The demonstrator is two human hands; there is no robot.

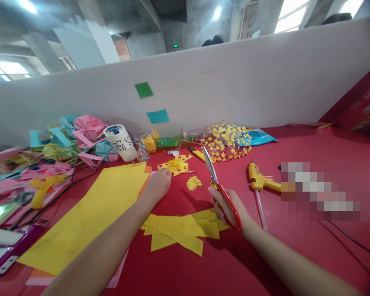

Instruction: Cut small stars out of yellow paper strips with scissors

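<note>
On the red bench [172, 279], a large yellow sheet [92, 205] was laid at nine o'clock, overlapping yellow strips [181, 230] at six. Scissors [215, 179], blades aimed towards eleven o'clock, were gripped by the right hand [238, 203]. The left hand [160, 183] was half curled; whether anything was held could not be told. Yellow stars [193, 182] were heaped between both hands.

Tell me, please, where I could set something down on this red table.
Bare red table shows beyond the right yellow glue gun, right of the blue packet, and on the near side of the yellow strips. The left is crowded with paper ornaments and a large yellow sheet.
</note>
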